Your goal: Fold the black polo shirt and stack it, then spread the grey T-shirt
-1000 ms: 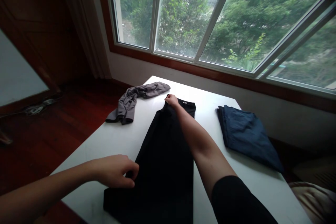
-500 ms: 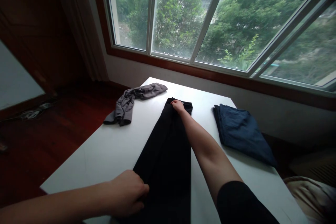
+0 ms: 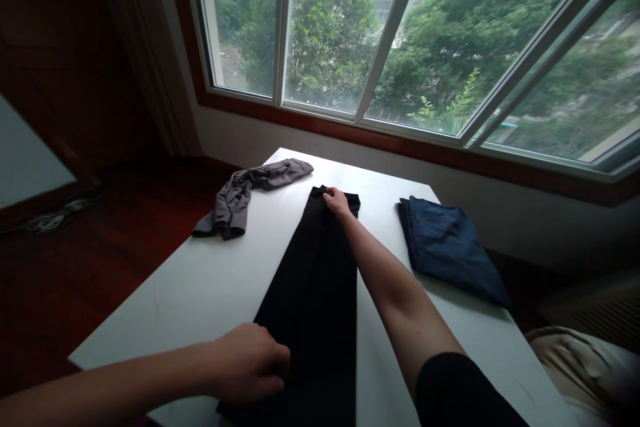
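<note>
A pair of black trousers point(image 3: 320, 293) lies lengthwise on the white table point(image 3: 200, 300), waistband at the far end and legs running toward me. My right hand point(image 3: 336, 201) is stretched out to the waistband, with thumb and fingers pinching its fabric. Close to me, my left hand point(image 3: 253, 361) is closed over the left edge of the trouser legs, its fingers curled on the black cloth. How much cloth it grips is partly hidden by the hand. The lower ends of the legs run out of the bottom of the view.
A crumpled grey-brown garment point(image 3: 237, 197) lies at the table's far left edge. Folded dark blue cloth point(image 3: 450, 247) rests along the right edge. Behind the table are a wall and window point(image 3: 325, 33). A beige fabric item point(image 3: 575, 367) is at lower right, cables point(image 3: 55, 217) on the floor.
The view has shifted slightly, moving the table and garments a little left in the picture. My left hand has moved slightly right over the trousers; my right hand stays at the waistband.
</note>
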Available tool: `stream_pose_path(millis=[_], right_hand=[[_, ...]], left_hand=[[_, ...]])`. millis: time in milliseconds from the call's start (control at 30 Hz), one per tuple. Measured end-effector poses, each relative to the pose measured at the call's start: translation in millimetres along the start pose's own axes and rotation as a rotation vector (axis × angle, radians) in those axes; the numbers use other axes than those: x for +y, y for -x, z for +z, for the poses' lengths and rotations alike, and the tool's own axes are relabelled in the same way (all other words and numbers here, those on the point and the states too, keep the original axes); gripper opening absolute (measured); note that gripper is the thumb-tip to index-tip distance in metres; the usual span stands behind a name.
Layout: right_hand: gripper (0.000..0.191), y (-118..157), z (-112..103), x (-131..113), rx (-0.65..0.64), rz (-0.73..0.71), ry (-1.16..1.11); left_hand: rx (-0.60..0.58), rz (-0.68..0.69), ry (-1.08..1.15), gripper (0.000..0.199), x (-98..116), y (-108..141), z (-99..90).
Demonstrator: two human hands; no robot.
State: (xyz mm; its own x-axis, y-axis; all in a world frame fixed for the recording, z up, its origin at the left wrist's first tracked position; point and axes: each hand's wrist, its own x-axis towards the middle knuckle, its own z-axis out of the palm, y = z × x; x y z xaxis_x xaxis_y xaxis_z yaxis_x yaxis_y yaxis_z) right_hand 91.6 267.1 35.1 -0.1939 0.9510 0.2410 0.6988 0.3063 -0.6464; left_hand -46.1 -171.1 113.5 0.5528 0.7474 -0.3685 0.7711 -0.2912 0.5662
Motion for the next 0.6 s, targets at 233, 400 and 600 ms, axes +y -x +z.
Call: stream_pose_path(millis=[233, 400, 600], right_hand=[[0.033, 40.8, 12.1, -7.6, -0.077, -0.219, 0.201], [0.052, 70.2, 32.9, -3.2, -0.222, -0.259, 0.335], [0.063, 64.1, 31.5, 2.5, -0.29, -0.244, 0.37]], left_hand=[[0.147, 0.191, -0.207, 0.033, -11.1, -20.7, 21.3], [0.241, 0.343, -0.328, 0.069, -37.2, -40.4, 23.6], [0.114, 0.459, -0.318, 0.08, -46.1, -40.2, 23.1]])
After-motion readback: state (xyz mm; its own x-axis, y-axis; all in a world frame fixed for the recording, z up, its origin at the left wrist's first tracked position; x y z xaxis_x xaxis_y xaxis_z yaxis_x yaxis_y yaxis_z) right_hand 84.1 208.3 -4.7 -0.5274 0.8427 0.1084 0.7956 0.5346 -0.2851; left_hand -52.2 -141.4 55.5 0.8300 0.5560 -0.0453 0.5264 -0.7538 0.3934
